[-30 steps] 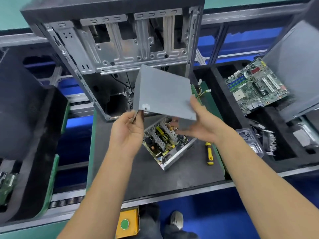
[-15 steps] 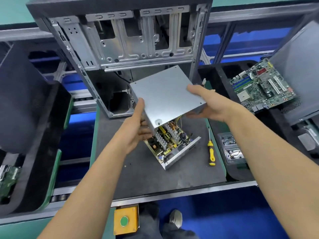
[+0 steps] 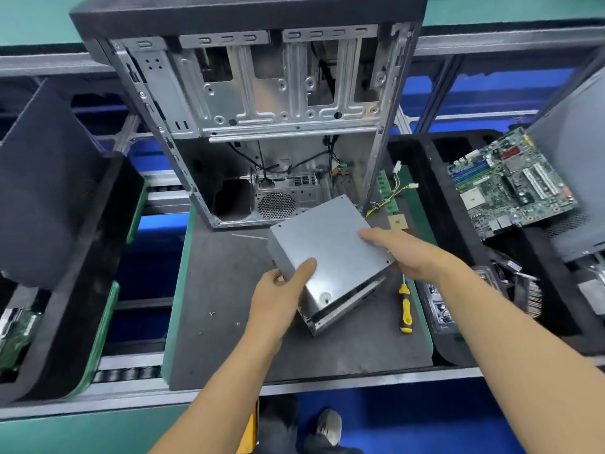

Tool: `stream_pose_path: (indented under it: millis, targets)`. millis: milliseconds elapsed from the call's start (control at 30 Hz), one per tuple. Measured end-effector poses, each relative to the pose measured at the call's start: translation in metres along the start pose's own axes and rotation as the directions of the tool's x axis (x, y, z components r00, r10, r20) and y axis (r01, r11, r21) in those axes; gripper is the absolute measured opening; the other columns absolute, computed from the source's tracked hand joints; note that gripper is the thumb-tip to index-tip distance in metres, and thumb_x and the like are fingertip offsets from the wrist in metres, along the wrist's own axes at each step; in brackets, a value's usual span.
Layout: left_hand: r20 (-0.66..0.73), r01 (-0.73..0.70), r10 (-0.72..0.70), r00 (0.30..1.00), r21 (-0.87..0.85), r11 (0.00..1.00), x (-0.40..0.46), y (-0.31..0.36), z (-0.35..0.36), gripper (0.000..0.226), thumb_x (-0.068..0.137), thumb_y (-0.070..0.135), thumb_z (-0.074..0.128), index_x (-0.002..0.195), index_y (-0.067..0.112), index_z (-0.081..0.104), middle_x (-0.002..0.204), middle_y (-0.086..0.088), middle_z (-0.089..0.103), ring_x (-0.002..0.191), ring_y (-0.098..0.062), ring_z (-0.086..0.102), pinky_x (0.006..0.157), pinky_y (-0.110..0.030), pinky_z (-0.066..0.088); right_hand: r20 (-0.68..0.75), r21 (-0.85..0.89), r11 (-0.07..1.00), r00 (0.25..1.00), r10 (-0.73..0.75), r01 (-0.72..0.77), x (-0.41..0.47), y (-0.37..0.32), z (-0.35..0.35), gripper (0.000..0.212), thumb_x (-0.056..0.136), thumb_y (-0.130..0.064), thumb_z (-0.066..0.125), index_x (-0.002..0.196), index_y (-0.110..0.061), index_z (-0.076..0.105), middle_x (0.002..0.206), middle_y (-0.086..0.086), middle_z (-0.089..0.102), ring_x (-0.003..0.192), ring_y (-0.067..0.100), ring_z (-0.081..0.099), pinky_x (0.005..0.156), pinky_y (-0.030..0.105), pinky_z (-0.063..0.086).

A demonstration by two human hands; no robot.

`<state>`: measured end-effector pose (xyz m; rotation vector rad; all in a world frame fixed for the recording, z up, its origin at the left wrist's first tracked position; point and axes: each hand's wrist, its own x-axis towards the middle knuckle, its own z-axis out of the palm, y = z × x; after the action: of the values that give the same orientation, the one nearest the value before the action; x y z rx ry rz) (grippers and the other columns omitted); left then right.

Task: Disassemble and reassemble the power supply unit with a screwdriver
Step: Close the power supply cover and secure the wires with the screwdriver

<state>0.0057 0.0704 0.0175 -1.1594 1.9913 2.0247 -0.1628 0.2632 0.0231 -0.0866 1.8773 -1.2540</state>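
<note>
- Grey metal cover (image 3: pixel 327 253) sitting on the power supply base (image 3: pixel 347 306) at mid-mat (image 3: pixel 222 290), tilted, with a thin gap along the near edge.
- Left hand (image 3: pixel 278 296) gripping the cover's near-left corner, thumb lying on top, fingers curled round the side.
- Right hand (image 3: pixel 409 253) holding the cover's right edge, index finger stretched flat across the top, other fingers wrapped under.
- Yellow-handled screwdriver (image 3: pixel 405 306) lying on the mat just right of the unit, untouched.
- Open computer case (image 3: pixel 278 109) standing behind the unit.
- Motherboard (image 3: pixel 510 181) propped in a black tray (image 3: pixel 422 178) at far right.
- Two small screws (image 3: pixel 212 313) loose on the mat, left of the unit.
</note>
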Motion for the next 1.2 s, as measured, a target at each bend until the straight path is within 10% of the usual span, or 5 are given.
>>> stream_pose_path:
  millis: [667,933,1200]
  targets:
    - [-0.046,0.015,-0.022,0.999,-0.151,0.988,-0.010,-0.018,0.021,0.049,0.075,0.068,0.069,0.108,0.032,0.061,0.088,0.024,0.072,0.074,0.009,0.066,0.056,-0.012,0.046,-0.029,-0.222,0.971,0.996,0.088,-0.092,-0.006,0.004,0.001,0.064,0.069,-0.082,0.045,0.109,-0.038,0.069,0.104,-0.021,0.073,0.095,0.002,0.070,0.101,0.033,0.043]
    - [-0.018,0.017,-0.020,1.000,-0.147,0.989,-0.012,-0.016,0.017,0.060,0.069,0.073,0.067,0.104,0.024,0.067,0.083,0.018,0.074,0.073,0.001,0.067,0.062,-0.016,0.047,-0.157,-0.458,0.885,0.988,0.005,-0.078,-0.012,-0.011,0.009,0.048,0.093,-0.072,0.028,0.084,-0.039,0.062,0.097,-0.024,0.060,0.092,0.000,0.057,0.082,0.031,0.039]
    - [-0.010,0.075,-0.078,0.997,-0.190,0.979,-0.002,-0.031,0.018,0.044,0.085,0.062,0.064,0.103,0.022,0.066,0.086,0.016,0.075,0.071,0.005,0.067,0.064,-0.018,0.043,-0.154,-0.644,0.764,0.986,-0.071,-0.046,-0.005,-0.003,0.016,0.070,0.092,-0.073,0.019,0.101,-0.022,0.066,0.101,0.000,0.066,0.098,0.020,0.058,0.082,0.037,0.043]
